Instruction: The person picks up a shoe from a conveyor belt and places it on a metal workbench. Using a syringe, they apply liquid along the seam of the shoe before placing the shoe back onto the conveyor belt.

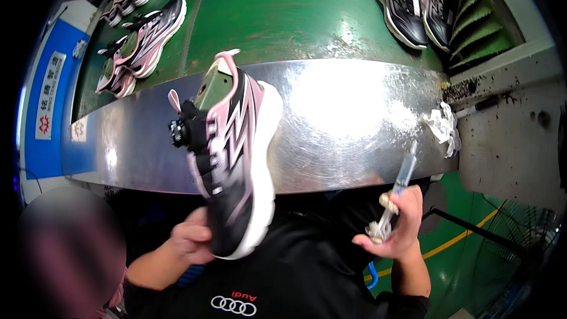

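Observation:
My left hand (192,237) grips the toe end of a black and pink sneaker (236,136). The shoe has a white sole, zigzag lines on its side and a black dial on its tongue. It is tilted, with its heel pointing away from me over the metal plate. A clear syringe (405,170) is in my right hand (404,224), its thin tip pointing up and away. My fingers and thumb are around the syringe's plunger end, which has whitish wrapping on it. A gap separates the syringe from the shoe.
A shiny metal plate (342,118) edges the green conveyor belt (266,12). Pink and black sneakers (150,41) stand at the far left, another pair (401,9) at the far right. Crumpled white tissue (443,129) lies near a dark-handled tool (481,105). A blurred person (74,254) is at my left.

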`<action>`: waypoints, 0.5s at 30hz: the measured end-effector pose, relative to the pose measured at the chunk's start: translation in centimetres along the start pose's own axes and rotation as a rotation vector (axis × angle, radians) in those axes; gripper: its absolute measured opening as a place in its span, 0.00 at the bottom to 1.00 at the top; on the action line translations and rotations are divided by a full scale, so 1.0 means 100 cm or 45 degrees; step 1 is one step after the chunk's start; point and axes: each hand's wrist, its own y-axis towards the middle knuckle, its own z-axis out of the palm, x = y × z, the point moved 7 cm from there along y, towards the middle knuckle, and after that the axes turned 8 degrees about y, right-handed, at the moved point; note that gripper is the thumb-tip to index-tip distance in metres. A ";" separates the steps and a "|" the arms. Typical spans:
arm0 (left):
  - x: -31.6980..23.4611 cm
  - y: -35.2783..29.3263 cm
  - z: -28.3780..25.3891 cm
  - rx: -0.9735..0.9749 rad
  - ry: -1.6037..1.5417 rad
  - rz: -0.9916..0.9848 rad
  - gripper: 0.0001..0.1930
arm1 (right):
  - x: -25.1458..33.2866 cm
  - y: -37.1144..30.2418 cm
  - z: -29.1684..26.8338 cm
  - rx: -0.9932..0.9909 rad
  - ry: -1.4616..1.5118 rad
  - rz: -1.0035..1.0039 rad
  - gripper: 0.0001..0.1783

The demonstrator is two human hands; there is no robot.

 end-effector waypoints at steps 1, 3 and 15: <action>-0.017 -0.014 -0.010 -0.120 0.121 0.151 0.34 | -0.010 0.002 0.004 0.001 0.060 0.035 0.42; -0.049 -0.033 -0.038 -0.374 0.450 0.481 0.33 | -0.028 0.001 0.013 -0.010 0.185 0.143 0.43; -0.177 0.107 -0.008 -0.084 0.319 0.843 0.22 | -0.066 -0.009 0.011 -0.164 0.332 0.375 0.48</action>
